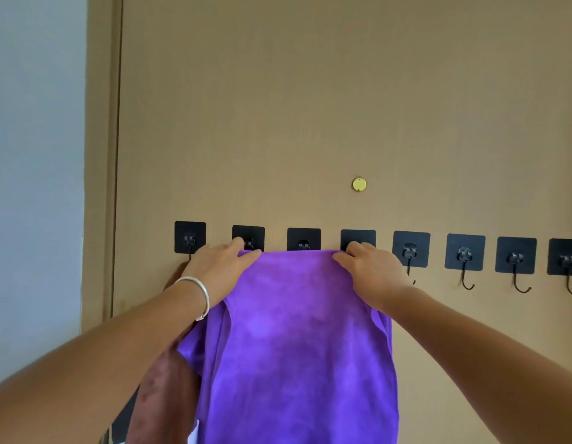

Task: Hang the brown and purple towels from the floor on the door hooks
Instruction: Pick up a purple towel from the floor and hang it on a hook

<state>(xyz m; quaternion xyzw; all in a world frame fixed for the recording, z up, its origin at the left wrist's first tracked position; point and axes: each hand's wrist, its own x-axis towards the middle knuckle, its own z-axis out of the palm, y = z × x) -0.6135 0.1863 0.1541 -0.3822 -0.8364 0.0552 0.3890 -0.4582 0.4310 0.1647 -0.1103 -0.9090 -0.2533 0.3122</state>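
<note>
**Purple towel spread along the hook row**

From the head view, we hold the purple towel [297, 331] flat against the door [310, 107], its top edge stretched level across the row of door hooks [465, 253], so that the cloth can catch on the hooks behind it. Our left hand [219, 267] pinches the towel's upper left corner, its fingers [238, 243] curled over the edge at the second hook; our right hand [368, 270] grips the upper right corner at the fourth. We judge the wide hold keeps the edge taut. The brown towel [164, 395] hangs below the left forearm, near the door's left edge; we cannot tell what carries it. A silver bangle [199, 293] circles the left wrist.
</note>
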